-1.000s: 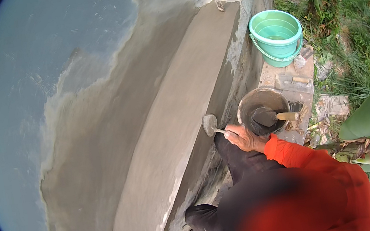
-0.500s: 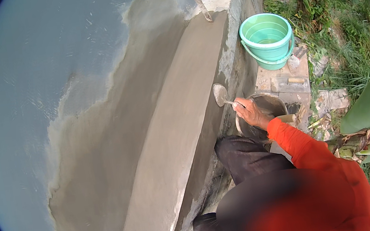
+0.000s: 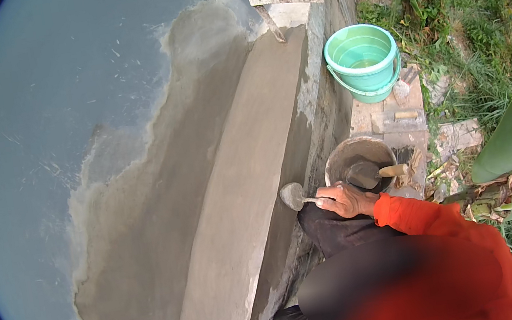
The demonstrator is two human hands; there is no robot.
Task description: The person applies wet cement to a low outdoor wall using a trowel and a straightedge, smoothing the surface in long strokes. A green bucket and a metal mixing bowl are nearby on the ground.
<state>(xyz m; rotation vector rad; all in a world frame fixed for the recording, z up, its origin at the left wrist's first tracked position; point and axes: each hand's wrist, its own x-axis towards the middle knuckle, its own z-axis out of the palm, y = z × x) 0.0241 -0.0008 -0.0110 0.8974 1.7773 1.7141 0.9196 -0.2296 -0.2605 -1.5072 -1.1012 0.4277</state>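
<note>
- A person in an orange sleeve [image 3: 437, 219] and dark trousers crouches beside the low wall [image 3: 240, 189], whose sloped top is coated in wet grey plaster.
- One hand [image 3: 345, 200] shows, closed around the handle of a trowel [image 3: 292, 195]. Which hand it is cannot be told for sure; it reaches out from the orange sleeve.
- The trowel's blade lies against the wall's outer edge, about midway along the plastered strip.
- The other hand is out of sight.
- A mortar pan [image 3: 360, 167] sits on the ground just beside the wall, close behind the hand; a second trowel [image 3: 377, 173] with a wooden handle rests in it.
- A green bucket [image 3: 362, 63] holding water stands further along the wall, beyond the pan.
- A wooden brace [image 3: 286, 0] lies across the wall's far end.
- Grass [image 3: 474, 28] covers the ground past the bucket.
</note>
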